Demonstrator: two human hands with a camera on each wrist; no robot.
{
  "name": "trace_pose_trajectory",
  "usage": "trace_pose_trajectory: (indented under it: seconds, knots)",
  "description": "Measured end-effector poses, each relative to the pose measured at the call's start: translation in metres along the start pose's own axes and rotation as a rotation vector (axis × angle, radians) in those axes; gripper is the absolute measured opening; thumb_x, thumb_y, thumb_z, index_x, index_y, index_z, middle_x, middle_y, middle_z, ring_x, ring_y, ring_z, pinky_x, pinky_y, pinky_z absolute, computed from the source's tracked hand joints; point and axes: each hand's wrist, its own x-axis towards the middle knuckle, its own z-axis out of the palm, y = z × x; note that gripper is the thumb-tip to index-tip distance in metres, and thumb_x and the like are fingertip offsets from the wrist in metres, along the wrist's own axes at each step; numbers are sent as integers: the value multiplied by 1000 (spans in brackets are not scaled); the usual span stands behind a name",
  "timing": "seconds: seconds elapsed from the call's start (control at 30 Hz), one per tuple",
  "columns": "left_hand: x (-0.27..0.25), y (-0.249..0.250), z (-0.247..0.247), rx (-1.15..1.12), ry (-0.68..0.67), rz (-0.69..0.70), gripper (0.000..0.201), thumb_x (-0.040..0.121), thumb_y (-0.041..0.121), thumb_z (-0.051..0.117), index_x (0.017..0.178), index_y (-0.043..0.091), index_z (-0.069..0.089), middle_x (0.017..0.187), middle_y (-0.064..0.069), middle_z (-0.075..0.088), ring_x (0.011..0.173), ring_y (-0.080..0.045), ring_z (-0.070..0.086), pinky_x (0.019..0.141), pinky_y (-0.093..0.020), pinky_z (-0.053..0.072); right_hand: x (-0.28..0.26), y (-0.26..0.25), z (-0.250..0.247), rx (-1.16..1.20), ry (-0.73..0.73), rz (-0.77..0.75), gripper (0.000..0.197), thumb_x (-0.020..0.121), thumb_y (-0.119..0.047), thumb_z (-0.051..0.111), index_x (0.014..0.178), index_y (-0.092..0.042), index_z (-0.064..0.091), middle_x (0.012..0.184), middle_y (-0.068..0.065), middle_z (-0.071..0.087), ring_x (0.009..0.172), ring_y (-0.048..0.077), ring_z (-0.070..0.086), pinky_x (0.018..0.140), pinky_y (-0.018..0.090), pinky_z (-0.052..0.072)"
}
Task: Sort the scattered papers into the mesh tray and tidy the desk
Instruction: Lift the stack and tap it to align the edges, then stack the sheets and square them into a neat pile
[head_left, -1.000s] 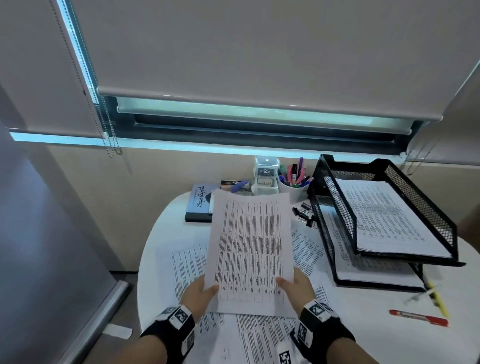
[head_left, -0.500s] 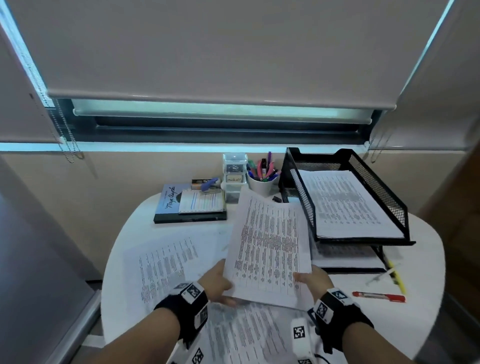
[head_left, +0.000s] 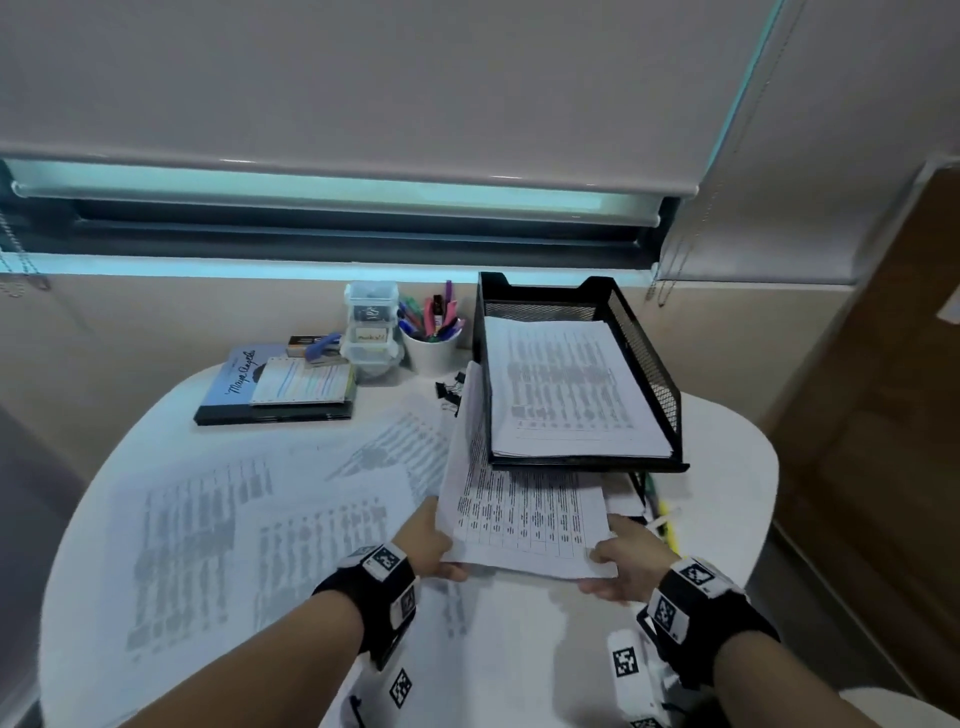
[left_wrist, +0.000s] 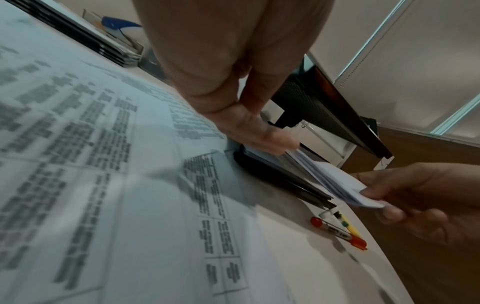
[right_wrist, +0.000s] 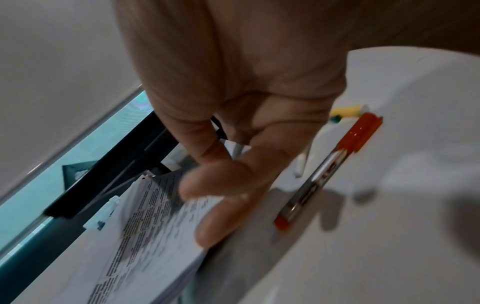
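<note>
Both hands hold a stack of printed papers (head_left: 519, 514) by its near corners. The left hand (head_left: 441, 551) grips the left corner and the right hand (head_left: 605, 571) pinches the right corner, thumb on top. The stack's far end lies under the upper tier of the black mesh tray (head_left: 644, 364), at the mouth of the lower tier. More printed sheets (head_left: 566, 384) fill the upper tier. Loose sheets (head_left: 234, 519) lie spread over the white desk. In the wrist views, the left hand (left_wrist: 249, 127) and right hand (right_wrist: 233, 164) each clasp the stack (right_wrist: 155, 226).
A red pen (right_wrist: 327, 166) and a yellow pen (right_wrist: 345, 110) lie on the desk right of the stack. At the back stand a pen cup (head_left: 431, 343), small clear boxes (head_left: 370, 327), binder clips (head_left: 449, 387) and a book with a notepad (head_left: 275, 387).
The stack, held upright over the desk's middle a second ago, has swung right and down to the tray's lower tier. Both hands moved with it.
</note>
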Motion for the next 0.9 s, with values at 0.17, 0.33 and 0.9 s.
trace_pose_trajectory:
  seconds: [0.17,0.33,0.9]
  knots:
    - [13,12,37,-114,-20,-14,59,93,-7,42,143,19,24,139,-30,38,51,-24,69,44,-28,55,19,-4,-39,-11,87,-84,42,85,16,39,121,-3,48,106,21,62,51,33,64,36,21,39]
    - [45,27,58,-160,103,-8,54,94,-6,41,140,17,24,136,-36,40,42,-16,65,47,-30,57,42,-18,-60,96,187,-134,36,89,15,43,120,-3,44,105,25,53,38,26,58,34,25,43]
    - [69,10,71,446,428,93,29,85,14,59,113,14,53,93,-9,69,82,-25,68,73,-32,56,68,-5,-63,-195,332,-230,27,82,4,50,100,-16,52,77,11,70,62,22,66,64,29,56]
